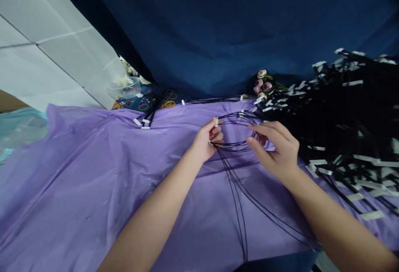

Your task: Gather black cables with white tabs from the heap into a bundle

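Strands of a black cable coil (pixel 235 144) are trailing nearward over purple sheeting (pixel 174 218). Beyond them, the left hand (pixel 206 140) is gripping its white connectors (pixel 217 121), while the right hand (pixel 278 148) is curving at its right side, hold unclear; farther, pink flowers (pixel 267 86) are lying.

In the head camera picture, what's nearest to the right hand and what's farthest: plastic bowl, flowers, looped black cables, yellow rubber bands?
From the right hand:
1. Looped black cables: at its fingertips.
2. Flowers: behind it, by the blue cloth.
3. Yellow rubber bands: back left.
4. Plastic bowl: farther left, near the tiles.
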The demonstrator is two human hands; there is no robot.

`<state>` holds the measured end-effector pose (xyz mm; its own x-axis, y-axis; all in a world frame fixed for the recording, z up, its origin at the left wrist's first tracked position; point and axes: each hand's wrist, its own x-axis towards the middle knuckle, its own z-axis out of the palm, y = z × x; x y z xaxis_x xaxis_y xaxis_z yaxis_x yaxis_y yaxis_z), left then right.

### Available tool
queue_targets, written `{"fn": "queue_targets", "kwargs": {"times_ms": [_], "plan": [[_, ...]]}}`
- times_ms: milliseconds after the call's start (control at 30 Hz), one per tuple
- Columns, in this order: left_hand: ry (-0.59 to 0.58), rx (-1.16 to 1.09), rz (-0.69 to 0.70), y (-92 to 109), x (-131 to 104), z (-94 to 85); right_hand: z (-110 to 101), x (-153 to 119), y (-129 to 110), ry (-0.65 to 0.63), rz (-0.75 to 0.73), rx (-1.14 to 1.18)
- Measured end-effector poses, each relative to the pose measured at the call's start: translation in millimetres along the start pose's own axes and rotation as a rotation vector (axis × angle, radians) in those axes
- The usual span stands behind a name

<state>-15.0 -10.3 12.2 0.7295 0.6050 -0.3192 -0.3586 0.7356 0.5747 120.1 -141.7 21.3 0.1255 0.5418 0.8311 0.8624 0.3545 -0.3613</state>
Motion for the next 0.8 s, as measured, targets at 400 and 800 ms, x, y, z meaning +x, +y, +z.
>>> {"fn": "queue_targets", "kwargs": {"times_ms": [400, 800], "plan": [[0.176, -0.167, -0.02, 10.5, 7.1, -4.3, 6.6, -9.8, 0.0, -0.44, -0.075, 0.1], [0.071, -0.192, -0.109, 5.8, 3.1, -1.1, 13.4, -17.4, -1.7, -0.616, -0.214, 0.127]]}}
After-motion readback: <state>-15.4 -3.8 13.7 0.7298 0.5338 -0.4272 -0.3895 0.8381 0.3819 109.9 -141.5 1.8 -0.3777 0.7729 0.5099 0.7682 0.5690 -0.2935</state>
